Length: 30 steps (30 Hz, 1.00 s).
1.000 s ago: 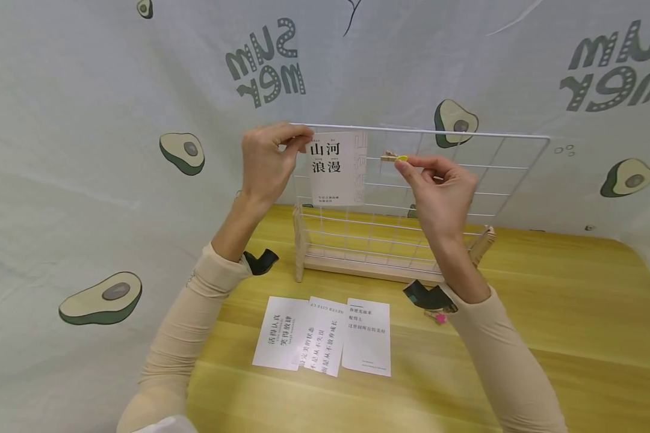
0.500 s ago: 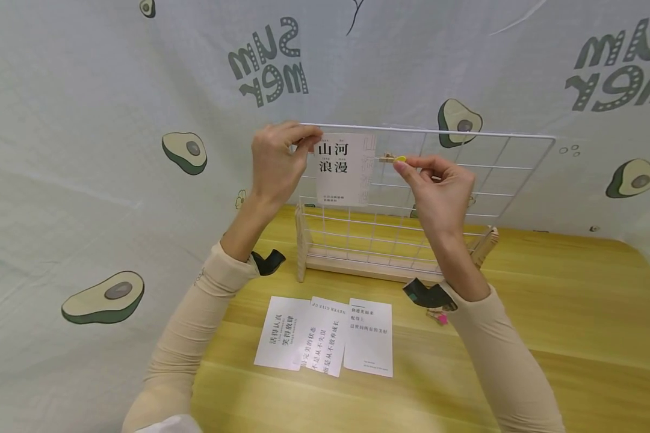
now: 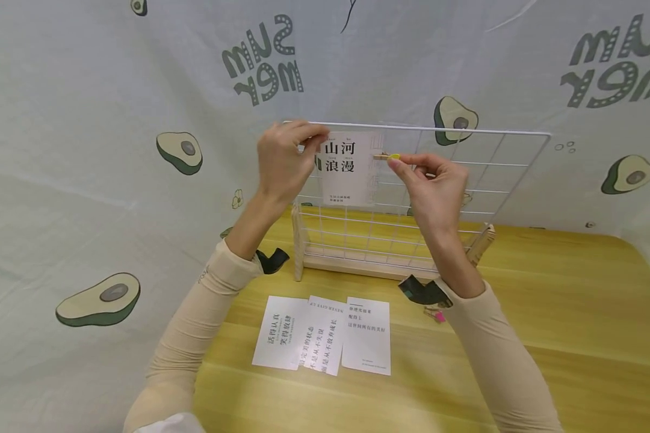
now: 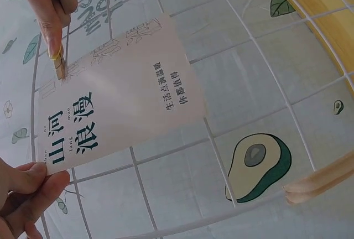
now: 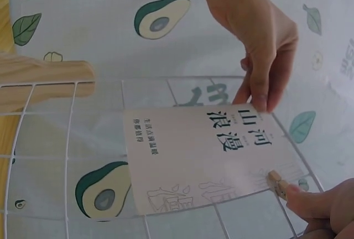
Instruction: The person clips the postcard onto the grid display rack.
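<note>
1. The left hand [image 3: 286, 159] is pinching the upper left corner of a white printed card [image 3: 349, 183] between thumb and fingertips, close to the top wire of a white wire grid [image 3: 411, 128].
2. The right hand [image 3: 436, 189] is pinching a wooden clothespin [image 5: 279, 185] with yellow trim, its tip pointing left.
3. The card is hanging upright between the two hands, in front of the grid. The clothespin's tip is overlapping the card's right edge, just left of the right hand; whether it is gripping there, I cannot tell.
4. The work seems to be at the fastening step. The next move probably calls for seating the clothespin over card and wire together while the left hand is keeping the corner steady.
5. Below both hands, the grid's wooden base [image 3: 357, 266] is standing on the worktop [image 3: 574, 300].
6. Lower, three more printed cards [image 3: 322, 343] are lying flat, and a pink-trimmed clip [image 3: 437, 316] is resting beside the right sleeve [image 3: 498, 355].
7. Farthest, behind the hands, an avocado-print cloth [image 3: 114, 198] is hanging.
</note>
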Motion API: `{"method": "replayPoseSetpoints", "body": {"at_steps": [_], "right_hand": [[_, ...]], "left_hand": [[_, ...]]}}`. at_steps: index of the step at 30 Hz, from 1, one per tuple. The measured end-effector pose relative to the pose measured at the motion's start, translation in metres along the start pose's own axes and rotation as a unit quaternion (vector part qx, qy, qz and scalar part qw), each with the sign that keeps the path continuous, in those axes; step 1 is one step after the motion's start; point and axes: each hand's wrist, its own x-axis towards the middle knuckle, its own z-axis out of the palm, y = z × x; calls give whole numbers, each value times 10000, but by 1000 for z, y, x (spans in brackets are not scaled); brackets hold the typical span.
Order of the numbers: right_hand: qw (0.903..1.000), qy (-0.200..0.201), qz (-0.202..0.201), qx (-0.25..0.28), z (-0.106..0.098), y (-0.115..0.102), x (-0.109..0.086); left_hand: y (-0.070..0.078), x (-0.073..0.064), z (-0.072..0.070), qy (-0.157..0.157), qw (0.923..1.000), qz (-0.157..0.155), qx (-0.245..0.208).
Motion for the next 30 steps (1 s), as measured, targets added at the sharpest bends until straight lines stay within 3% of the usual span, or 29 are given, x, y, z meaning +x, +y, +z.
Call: {"method": "replayPoseSetpoints", "body": {"at_steps": [6,18,26,30], "right_hand": [[9998,-3,-22,-209,1,-3,0],[9951,6,-412,-895,-2,-4,4],[9928,44,-748,-934,-6,0,-1],[9912,160,-981,-869,-16,2,-8]], "left_hand": [[0,1,3,58,9993,139,353],[0,-1,4,196,9987,133,442],[-2,-8,-6,362,9978,358,426],[0,-15,-14,255,9978,436,424]]}}
